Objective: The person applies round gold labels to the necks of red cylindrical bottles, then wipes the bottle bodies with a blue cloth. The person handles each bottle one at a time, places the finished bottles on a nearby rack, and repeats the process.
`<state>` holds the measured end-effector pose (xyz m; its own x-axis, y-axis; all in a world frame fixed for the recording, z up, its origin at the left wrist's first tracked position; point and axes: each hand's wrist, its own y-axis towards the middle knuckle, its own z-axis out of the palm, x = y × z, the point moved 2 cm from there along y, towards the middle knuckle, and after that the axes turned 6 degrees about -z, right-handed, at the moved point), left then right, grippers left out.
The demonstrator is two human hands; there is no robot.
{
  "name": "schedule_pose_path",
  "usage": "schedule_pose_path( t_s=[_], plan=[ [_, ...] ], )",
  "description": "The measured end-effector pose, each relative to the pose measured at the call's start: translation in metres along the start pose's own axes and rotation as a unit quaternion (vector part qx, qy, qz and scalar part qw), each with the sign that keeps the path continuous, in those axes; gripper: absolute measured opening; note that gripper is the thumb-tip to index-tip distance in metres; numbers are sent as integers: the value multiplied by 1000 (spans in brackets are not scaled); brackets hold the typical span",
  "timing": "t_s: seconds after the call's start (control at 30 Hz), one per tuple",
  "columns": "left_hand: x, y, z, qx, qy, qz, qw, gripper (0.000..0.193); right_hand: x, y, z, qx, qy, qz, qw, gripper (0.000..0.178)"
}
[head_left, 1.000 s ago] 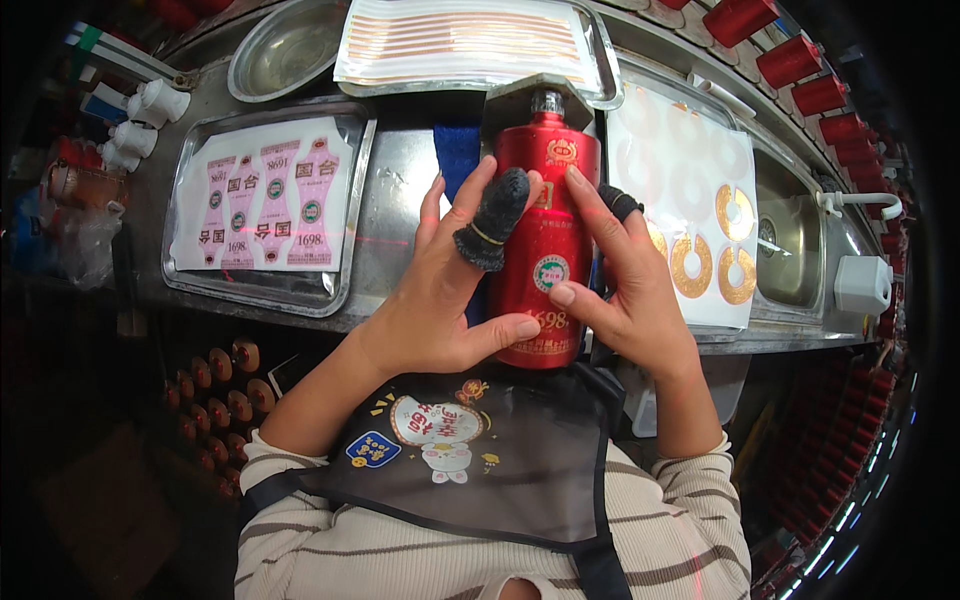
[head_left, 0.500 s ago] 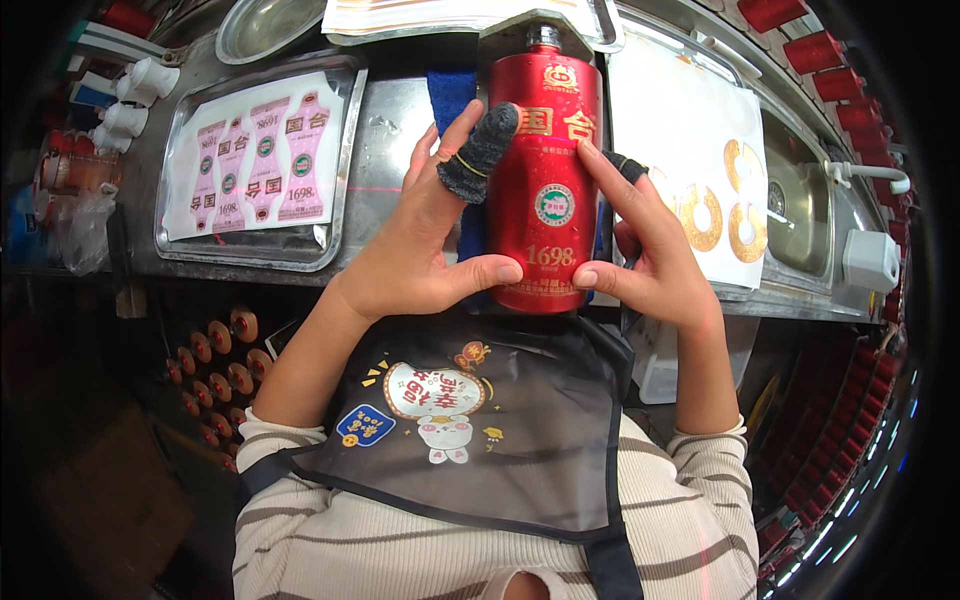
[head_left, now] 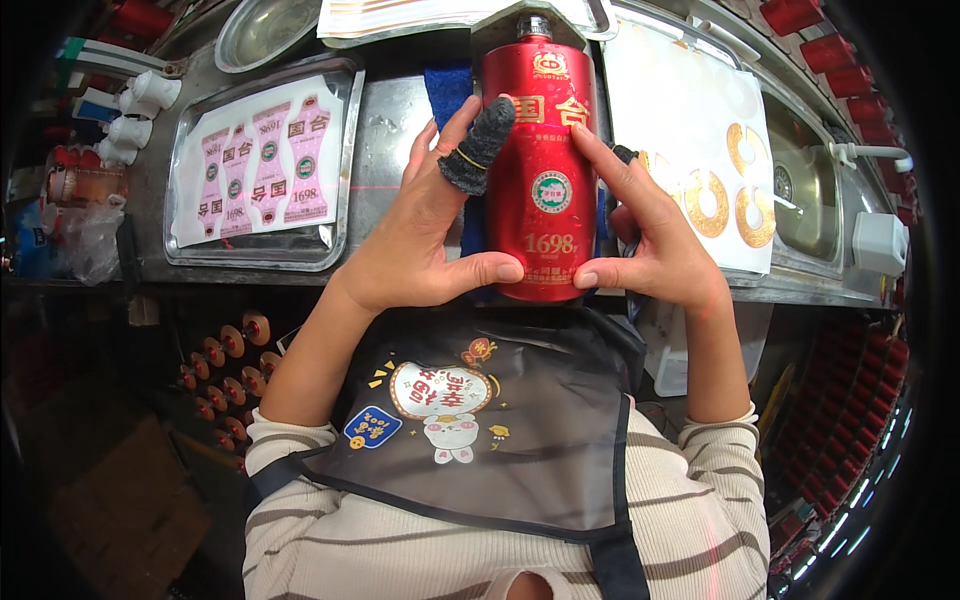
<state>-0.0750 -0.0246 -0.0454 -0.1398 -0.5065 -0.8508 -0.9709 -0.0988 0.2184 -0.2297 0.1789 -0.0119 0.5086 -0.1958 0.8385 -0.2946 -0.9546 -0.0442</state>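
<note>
A red bottle (head_left: 550, 225) with gold lettering and a round green-and-white emblem lies face up in front of me, its clear glass neck pointing away. My left hand (head_left: 415, 245) grips its left side, with the thumb on the lower front and a finger in a grey knit cover (head_left: 482, 148) against the upper edge. From the other side my right hand (head_left: 665, 245) holds it, thumb near the base and index fingertip by the gold characters. The right hand's other fingers are partly hidden behind the bottle. A blue cloth (head_left: 448, 90) shows beneath it.
To the left, a metal tray (head_left: 345, 215) holds a sheet of pink decals (head_left: 268, 165). On the right, a white sheet (head_left: 660, 90) carries gold ring decals, beside a metal sink (head_left: 815, 245) with a white jug (head_left: 880, 242). A metal bowl (head_left: 232, 55) stands far left.
The whole view has shifted slightly, with the bottle a little higher in it. My right index fingertip has slid slightly up the bottle; both hands keep their grip.
</note>
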Motion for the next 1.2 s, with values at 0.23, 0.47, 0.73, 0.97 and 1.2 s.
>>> schedule_pose_path(
  t_s=[0.23,0.47,0.73,0.97,1.2],
  plan=[
    [0,-1,-3,-23,-63,-1,998,109,-5,-4,2,-108,119,5,987,101],
    [-5,-12,14,-38,-201,-64,977,112,-54,-24,-27,-314,579,130,741,43],
    [-7,-14,25,-55,-247,-66,965,112,21,-20,-3,-174,274,196,925,31],
    [-4,-16,27,-50,-248,-68,965,113,20,-17,28,-146,262,133,945,66],
    [-4,-13,26,-43,-235,-54,970,113,15,-19,22,-125,222,126,959,65]
  ],
)
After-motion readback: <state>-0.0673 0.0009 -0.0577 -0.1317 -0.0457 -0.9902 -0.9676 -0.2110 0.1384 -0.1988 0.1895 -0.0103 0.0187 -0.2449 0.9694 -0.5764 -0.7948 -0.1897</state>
